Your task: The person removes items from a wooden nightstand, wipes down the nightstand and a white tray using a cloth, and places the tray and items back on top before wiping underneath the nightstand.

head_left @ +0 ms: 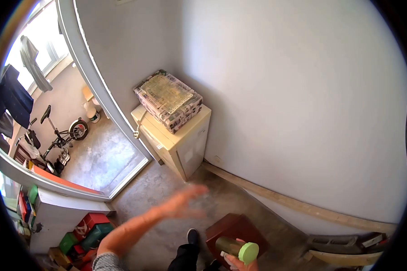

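Observation:
My left hand (185,203) reaches out over the floor, smeared by motion, with fingers stretched and apart and nothing visible in them. At the bottom, my right hand (244,265) is closed around a bottle (228,245) with a light green lid (248,253). The bottle tilts, its lid toward me, and its body looks see-through and brownish. Something small and white shows by the right fingers; I cannot make out what it is. Beneath the bottle stands a dark red box-like stool (239,226), partly hidden by it.
A cream cabinet (192,153) with a patterned box (167,99) on top stands in the corner. To the left, a doorway shows a small bicycle (59,137) and hanging clothes (31,63). Colourful boxes (92,228) lie at lower left, and a wooden board (294,201) runs along the wall.

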`<action>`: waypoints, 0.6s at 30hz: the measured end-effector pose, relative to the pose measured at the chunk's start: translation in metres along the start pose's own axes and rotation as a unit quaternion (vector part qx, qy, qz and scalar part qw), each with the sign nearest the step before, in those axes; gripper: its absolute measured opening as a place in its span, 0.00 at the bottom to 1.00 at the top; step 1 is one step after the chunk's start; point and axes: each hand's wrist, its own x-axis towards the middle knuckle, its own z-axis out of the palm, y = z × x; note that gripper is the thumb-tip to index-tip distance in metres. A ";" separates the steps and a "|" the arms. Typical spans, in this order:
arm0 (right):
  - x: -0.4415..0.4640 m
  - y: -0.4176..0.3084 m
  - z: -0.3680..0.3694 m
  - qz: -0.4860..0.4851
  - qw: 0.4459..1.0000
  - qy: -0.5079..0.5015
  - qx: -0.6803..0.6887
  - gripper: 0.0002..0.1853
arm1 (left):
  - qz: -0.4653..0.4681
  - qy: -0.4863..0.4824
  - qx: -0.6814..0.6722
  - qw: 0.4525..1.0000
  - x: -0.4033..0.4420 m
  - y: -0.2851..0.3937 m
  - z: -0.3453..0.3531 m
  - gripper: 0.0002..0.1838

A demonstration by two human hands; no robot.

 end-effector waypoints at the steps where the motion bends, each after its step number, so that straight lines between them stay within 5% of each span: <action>1: 0.010 -0.006 0.001 0.016 0.997 -0.004 0.073 0.29 | 0.130 -0.009 0.086 0.988 -0.009 -0.003 0.035 0.44; 3: 0.024 -0.015 0.005 0.048 0.975 -0.011 0.214 0.33 | 0.206 -0.046 0.068 0.975 -0.019 0.010 0.072 0.45; 6: 0.038 -0.025 0.012 0.065 0.991 -0.057 0.101 0.39 | 0.169 -0.106 0.051 0.979 -0.027 0.021 0.092 0.42; 10: 0.083 -0.085 0.019 0.042 0.992 -0.017 0.117 0.36 | 0.162 -0.062 0.038 0.984 -0.030 0.020 0.069 0.38; 11: 0.076 -0.088 0.021 0.139 0.979 0.007 0.146 0.40 | 0.164 -0.013 0.052 0.985 -0.031 0.014 0.062 0.37; 13: 0.075 -0.083 0.024 0.129 0.983 0.011 0.128 0.41 | 0.029 0.045 0.049 0.997 -0.033 0.013 0.033 0.36; 15: 0.071 -0.072 0.025 0.140 0.981 0.030 0.130 0.42 | 0.076 0.261 0.016 0.962 -0.024 -0.014 0.002 0.34; 18: 0.056 -0.056 0.024 0.165 0.978 0.051 0.116 0.39 | 0.030 0.414 -0.087 0.906 -0.002 -0.049 -0.071 0.31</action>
